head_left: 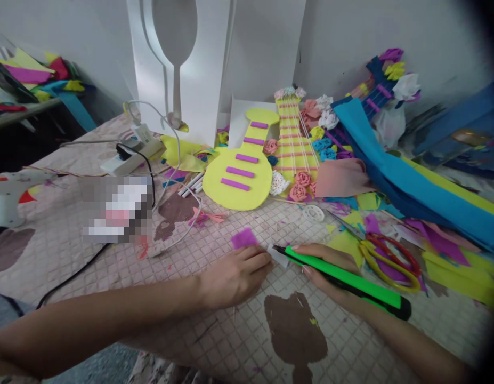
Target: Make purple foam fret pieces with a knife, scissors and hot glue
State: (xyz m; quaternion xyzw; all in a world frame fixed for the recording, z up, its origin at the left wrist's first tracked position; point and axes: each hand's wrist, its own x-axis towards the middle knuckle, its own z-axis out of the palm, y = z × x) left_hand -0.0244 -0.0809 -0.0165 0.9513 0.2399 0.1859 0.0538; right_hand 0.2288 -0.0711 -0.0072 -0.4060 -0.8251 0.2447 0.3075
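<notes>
One tabletop (215,330), under a quilted, grid-patterned cloth, carries everything near the hands. At its back stands one white board (202,69) with a single rounded, long-necked opening. Three guitar shapes are in view: a plain yellow guitar cutout (215,184) bearing five purple strips (239,172), a strung yellow guitar (287,128) beside it with at least three pink rosettes (298,192), and a dark blue guitar (378,92), partly covered, at the right.

Two bare hands work at the front. The left hand (234,274) rests with its fingers drawn together, fingertips at the left edge of one small white slip (279,257); whether its grip pinches the slip cannot be told, as the thumb is hidden. The right hand (330,266) has its grip wrapped around one green utility knife (346,277), whose tip points left, at the white slip.

One power strip (114,162) and one glue gun (9,197) are at the left. One pair of scissors (390,261), with one red and one yellow handle loop, lies right of the knife. Smaller are one white ring-shaped spool (313,213) and one purple square (244,238) just beyond the left fingers.
</notes>
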